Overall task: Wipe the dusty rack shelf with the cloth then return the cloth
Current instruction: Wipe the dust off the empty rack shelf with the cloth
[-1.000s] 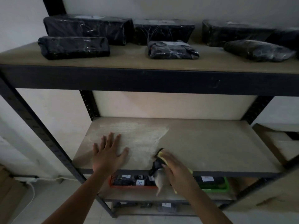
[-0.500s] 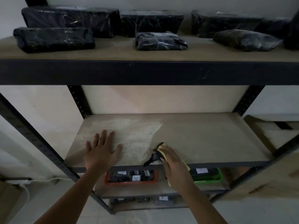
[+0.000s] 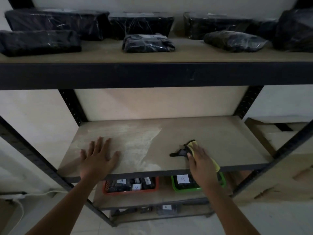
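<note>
Cloth [image 3: 192,146] slid right under right hand [image 3: 200,162], red tray [image 3: 130,190] apparently holding labelled dark items

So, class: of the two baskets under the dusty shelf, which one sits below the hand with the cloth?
The green basket, right of the red one, below the right hand.

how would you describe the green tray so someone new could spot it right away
Find the black metal rack, then the shelf just below the dusty shelf. The green tray sits right of an orange tray; it alone is green, with one white label.
</note>
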